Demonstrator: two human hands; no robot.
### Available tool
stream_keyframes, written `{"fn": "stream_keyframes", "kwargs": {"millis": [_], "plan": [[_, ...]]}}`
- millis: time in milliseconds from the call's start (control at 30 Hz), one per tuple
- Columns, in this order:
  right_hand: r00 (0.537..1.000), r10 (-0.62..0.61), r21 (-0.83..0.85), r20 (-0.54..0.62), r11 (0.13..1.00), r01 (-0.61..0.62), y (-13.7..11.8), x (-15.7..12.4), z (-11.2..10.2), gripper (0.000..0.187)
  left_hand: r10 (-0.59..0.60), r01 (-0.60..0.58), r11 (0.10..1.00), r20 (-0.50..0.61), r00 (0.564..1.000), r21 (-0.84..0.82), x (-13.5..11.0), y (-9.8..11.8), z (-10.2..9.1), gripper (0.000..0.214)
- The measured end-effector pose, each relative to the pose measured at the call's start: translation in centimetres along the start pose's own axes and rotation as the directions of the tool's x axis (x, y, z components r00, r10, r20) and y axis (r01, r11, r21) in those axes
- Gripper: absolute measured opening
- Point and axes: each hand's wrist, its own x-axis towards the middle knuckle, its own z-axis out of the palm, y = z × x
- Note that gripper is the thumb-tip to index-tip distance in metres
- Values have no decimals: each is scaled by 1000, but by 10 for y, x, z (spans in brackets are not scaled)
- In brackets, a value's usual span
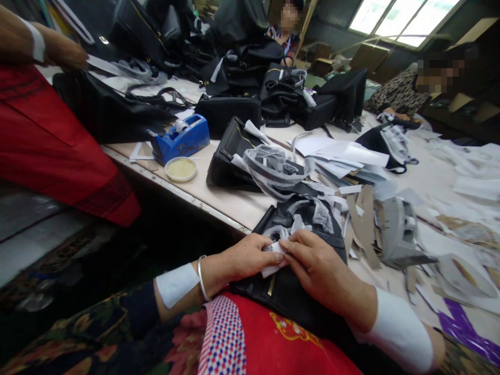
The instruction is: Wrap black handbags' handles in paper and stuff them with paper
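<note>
A black handbag (291, 294) rests against my red apron at the table's edge, a gold zipper showing on its front. My left hand (250, 256) pinches a small piece of white paper (273, 266) over the bag. From the other side, my right hand (318, 263) closes on the same paper, its fingertips meeting my left thumb. Clear plastic wrap (322, 214) covers parts of the bag's handles just beyond my fingers. What lies under the paper is hidden.
A blue tape dispenser (182, 138) and a round dish (180, 169) stand left. Another black bag (234, 153) with wrapped straps lies ahead. Right are paper sheets (344, 148), cardboard strips (365, 224) and a grey tape dispenser (398, 234). A co-worker's hand (66, 51) is at upper left.
</note>
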Motion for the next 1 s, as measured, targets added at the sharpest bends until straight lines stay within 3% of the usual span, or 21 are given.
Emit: {"fn": "stream_keyframes", "kwargs": {"millis": [100,433,633,833,1000], "plan": [[998,66,-7,-11,998,-66,-6,1,-2,19,4,-3,996,3,1000,-89,0,0,1,31],[986,115,-97,-121,987,-127,-19,-1,3,9,-16,15,954,-1,1000,-298,-1,1,3,29],[983,89,-180,-158,977,-117,-21,3,10,4,-16,18,917,8,1000,-398,3,-2,4,24],[986,56,-227,-160,970,-91,-21,3,18,9,2,-11,892,-21,1000,-452,3,0,5,21],[990,31,-225,-137,972,-62,-20,1,18,13,21,-28,916,-22,1000,-399,0,5,6,27]]}}
